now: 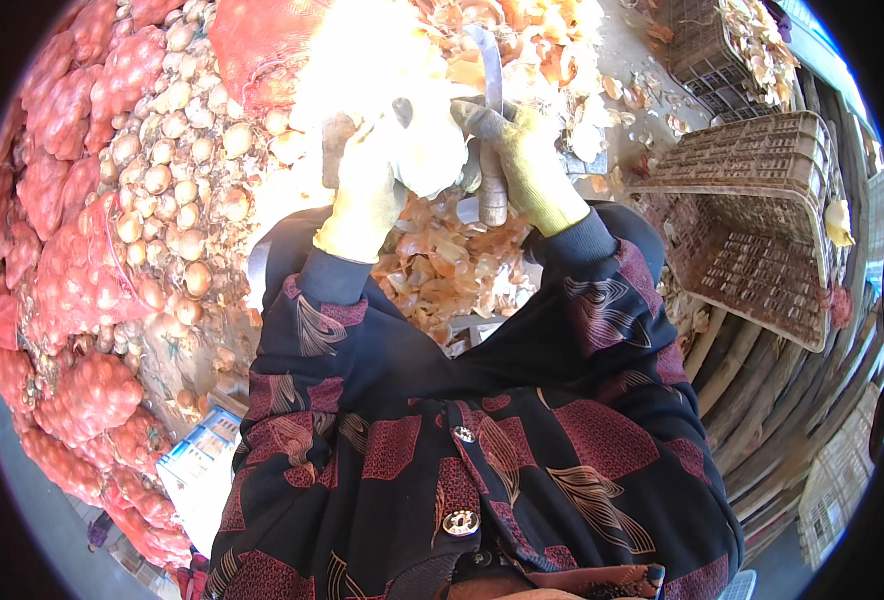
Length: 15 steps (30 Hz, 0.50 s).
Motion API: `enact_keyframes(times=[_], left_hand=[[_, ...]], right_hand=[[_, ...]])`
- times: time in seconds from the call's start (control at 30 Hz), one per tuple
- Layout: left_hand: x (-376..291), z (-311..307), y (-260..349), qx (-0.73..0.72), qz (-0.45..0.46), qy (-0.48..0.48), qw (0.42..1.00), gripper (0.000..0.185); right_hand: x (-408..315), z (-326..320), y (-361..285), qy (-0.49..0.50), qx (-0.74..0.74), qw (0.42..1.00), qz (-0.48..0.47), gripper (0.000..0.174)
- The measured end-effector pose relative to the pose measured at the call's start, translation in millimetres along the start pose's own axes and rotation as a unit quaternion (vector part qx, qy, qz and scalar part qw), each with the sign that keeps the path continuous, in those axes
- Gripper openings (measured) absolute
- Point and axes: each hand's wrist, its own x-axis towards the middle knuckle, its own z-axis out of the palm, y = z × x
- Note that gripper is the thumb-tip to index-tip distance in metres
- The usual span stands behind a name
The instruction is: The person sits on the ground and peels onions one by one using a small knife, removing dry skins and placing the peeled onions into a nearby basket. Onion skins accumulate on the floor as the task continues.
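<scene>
My left hand (367, 191), in a yellow work glove with a grey palm, grips a pale, rounded onion (430, 157). Strong glare washes out the onion's outline and part of the glove. In my right hand (524, 150), gloved the same way, is a sickle with a curved metal blade (490, 67). Its wooden handle (493, 195) sticks out below my fist, and the blade points away from me, beside the onion. Dry onion skins (449, 262) are heaped between my knees under both hands.
Loose onions (186, 195) cover the ground at left, with red mesh sacks of onions (74, 277) around them. A plastic crate (742, 255) lies tipped at right beside wooden poles (757, 382). Another crate (701, 52) beyond holds skins. A blue-and-white crate (201, 450) stands by my left side.
</scene>
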Motion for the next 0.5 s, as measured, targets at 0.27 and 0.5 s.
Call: enact_keyframes(times=[0.27,0.5], left_hand=[[-0.1,-23.2,-0.5,0.023,-0.023,-0.014,0.999,0.033],[-7.3,3.7,19.5,0.118,-0.016,-0.026,0.993,0.033]], right_hand=[[-1.8,-3.2,-0.7,-0.008,-0.004,1.0,-0.007,0.033],[-5.7,-11.9,0.6,-0.018,-0.082,0.996,0.039,0.017]])
